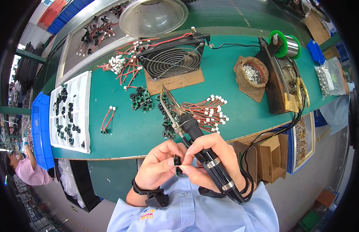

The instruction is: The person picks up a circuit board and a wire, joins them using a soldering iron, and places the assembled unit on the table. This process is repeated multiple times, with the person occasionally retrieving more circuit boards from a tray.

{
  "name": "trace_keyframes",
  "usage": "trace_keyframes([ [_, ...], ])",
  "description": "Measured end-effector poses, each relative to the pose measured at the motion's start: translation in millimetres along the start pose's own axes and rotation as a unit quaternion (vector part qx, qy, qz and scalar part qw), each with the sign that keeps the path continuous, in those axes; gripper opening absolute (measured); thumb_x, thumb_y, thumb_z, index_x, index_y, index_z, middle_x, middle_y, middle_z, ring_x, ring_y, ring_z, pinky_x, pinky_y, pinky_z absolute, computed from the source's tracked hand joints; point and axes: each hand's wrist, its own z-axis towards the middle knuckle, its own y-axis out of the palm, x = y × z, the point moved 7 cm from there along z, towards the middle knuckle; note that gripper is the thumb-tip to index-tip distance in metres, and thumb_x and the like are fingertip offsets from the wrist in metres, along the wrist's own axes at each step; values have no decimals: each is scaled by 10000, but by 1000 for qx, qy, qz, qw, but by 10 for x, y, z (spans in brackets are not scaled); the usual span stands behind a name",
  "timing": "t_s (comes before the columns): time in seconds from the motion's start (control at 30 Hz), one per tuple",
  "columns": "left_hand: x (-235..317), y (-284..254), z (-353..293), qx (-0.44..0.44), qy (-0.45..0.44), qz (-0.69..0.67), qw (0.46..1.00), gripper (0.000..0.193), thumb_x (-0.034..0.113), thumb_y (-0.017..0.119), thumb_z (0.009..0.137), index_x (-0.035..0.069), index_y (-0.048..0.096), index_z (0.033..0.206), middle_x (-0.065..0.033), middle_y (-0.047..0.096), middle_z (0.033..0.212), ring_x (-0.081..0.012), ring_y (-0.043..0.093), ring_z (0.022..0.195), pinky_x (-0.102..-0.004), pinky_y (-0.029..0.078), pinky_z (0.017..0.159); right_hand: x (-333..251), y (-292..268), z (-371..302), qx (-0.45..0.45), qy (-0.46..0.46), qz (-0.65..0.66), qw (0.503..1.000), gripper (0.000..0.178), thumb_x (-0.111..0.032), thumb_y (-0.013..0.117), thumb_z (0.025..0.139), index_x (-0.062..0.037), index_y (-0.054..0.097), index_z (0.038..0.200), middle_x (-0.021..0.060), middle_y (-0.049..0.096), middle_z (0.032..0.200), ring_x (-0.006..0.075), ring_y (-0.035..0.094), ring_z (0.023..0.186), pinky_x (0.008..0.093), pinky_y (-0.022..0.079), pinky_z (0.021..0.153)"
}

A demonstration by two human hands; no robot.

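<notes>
Holding: the left hand (159, 164) pinches a small black component (177, 160) between thumb and curled fingers, close to the chest, below the near edge of the green workbench (121, 127).
Right hand: the right hand (210, 158) is closed around the black handle of a soldering iron (191, 129); its fingertips also meet the small black component, so both hands touch it.
Iron: its metal tip points up and away over the bench, toward the fan.
White tray: a shallow white tray (84, 83) at the left of the bench carries scattered small black parts in loose clusters.
Blue bin: a blue bin (40, 127) stands just left of the white tray; its contents cannot be made out.
Round dish: a brown round dish (254, 72) at the right, on a brown pad, is filled with silvery bits.
Clear bag: a clear bag (329, 80) at the far right holds small pale pieces.
Cardboard box: an open cardboard box (269, 156) sits below the bench edge on the right; what is inside it is not visible.
Loose on the bench: a pile of red wire leads (205, 112) with white plugs beside the iron, and a heap of black parts (140, 99) near the middle.
Fan: a black square fan (172, 57) leans on a brown board behind them.
Solder: a green solder spool (287, 45) sits at the back right.
</notes>
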Motion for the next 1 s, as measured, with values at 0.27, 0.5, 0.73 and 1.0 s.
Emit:
trace_keyframes([
  [0.27,15,32,10,-17,-7,-17,1000,184,163,587,877,22,508,964,-71,516,945,-145,486,859,-271,389,744,10,-7,3,3,7,6,1000,388,-25,748,673,-61,500,969,0,610,742,30,507,563,185,399,490],
  [0.5,29,33,21,-19,-4,0,1000,194,160,588,876,18,509,981,-77,517,953,-151,494,881,-273,392,765,27,-12,17,1,16,25,1000,386,-19,739,678,-65,496,974,0,607,736,30,502,569,185,395,492],
  [0.73,65,36,24,-15,8,22,1000,173,124,579,865,15,503,976,-90,513,954,-160,491,882,-285,391,774,53,-42,16,-3,36,37,999,394,-18,743,673,-70,498,977,-4,605,729,25,500,571,181,388,497],
  [1.0,115,55,20,-12,20,86,996,151,73,570,837,16,496,955,-109,514,967,-173,492,915,-306,390,805,60,-105,28,-23,36,17,999,408,-20,752,671,-73,505,991,7,615,759,31,513,592,178,391,508],
])
